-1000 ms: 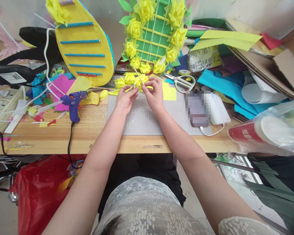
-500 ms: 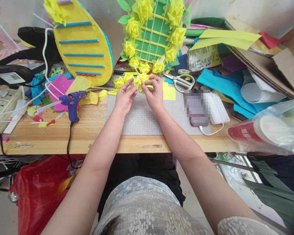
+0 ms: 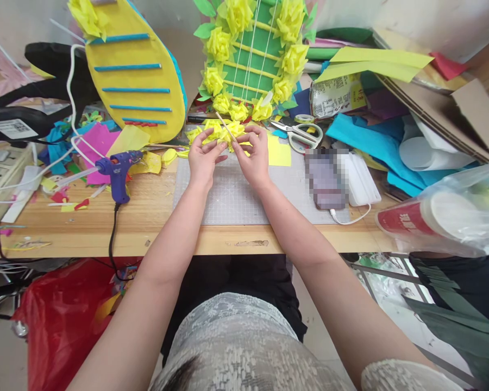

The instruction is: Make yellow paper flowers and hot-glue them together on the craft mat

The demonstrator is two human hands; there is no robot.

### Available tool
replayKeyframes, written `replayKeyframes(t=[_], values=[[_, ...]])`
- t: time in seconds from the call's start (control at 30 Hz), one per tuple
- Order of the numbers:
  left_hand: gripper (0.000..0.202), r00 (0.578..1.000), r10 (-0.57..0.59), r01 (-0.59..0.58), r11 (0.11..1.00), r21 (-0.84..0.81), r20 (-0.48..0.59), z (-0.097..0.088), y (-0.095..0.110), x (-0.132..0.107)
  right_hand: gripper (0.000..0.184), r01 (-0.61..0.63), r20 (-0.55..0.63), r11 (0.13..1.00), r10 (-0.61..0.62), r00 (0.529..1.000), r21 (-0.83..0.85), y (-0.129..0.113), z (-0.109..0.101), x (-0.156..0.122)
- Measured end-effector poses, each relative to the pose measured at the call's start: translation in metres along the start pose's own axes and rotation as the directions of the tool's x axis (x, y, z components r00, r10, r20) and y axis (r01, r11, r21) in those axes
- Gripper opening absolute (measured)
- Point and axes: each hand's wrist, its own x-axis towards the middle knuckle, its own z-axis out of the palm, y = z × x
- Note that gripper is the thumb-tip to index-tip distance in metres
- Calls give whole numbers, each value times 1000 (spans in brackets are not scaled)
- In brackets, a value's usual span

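My right hand pinches a thin pale stick between thumb and fingers, its free end slanting up and to the left. Close beside it, my left hand has curled fingers, with the thumb tip near the stick's lower end. What lies between the left fingertips is too small to make out. Yellow paper flowers lie just behind both hands and blend with anything yellow in them. Under the hands is a grey cutting mat. A green panel with white strings and yellow paper roses stands behind.
At left are a blue glue gun, paper scraps and a yellow panel with blue bars. Scissors, a yellow paper square, a phone, a white power bank and a bagged cup are at right.
Both hands stay close together over the mat. The left thumb and fingers have moved slightly nearer the stick, and the stick has tilted a little more to the left.
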Motion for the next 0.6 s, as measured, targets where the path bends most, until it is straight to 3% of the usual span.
replayKeyframes(t=[0.33, 0.6], values=[[59, 1000, -28, 28, 1000, 10, 8, 2, 2, -2, 35, -39, -16, 999, 39, 999, 25, -5, -1, 0], [45, 997, -69, 68, 995, -71, -21, -5, -1, 7, 35, -11, -19, 1000, 10, 1000, -27, -8, -7, 1]])
